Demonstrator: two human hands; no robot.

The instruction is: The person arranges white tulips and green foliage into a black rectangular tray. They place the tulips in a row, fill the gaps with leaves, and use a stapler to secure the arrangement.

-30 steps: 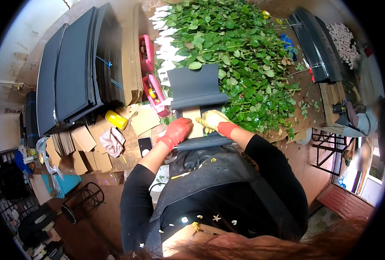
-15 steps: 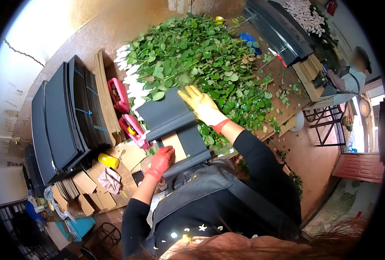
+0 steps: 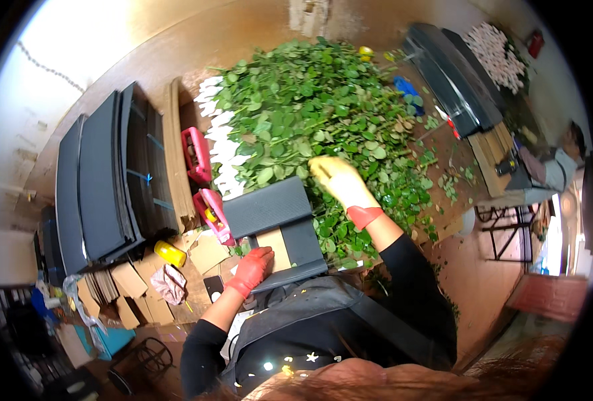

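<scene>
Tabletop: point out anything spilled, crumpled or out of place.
Loose leaves lie scattered on the table, right of the green leafy pile, as if shed. A crumpled pinkish cloth sits among cardboard pieces, left of the red-gloved left hand, and looks casually dropped.

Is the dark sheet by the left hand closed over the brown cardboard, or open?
Open: the brown cardboard shows between the upper and lower ribbed parts of the dark sheet.

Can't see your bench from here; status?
Left hand at cardboard. Right hand over leafy stems, grip unclear. Dark folded sheet under cardboard, leafy stems crowding it.
</scene>
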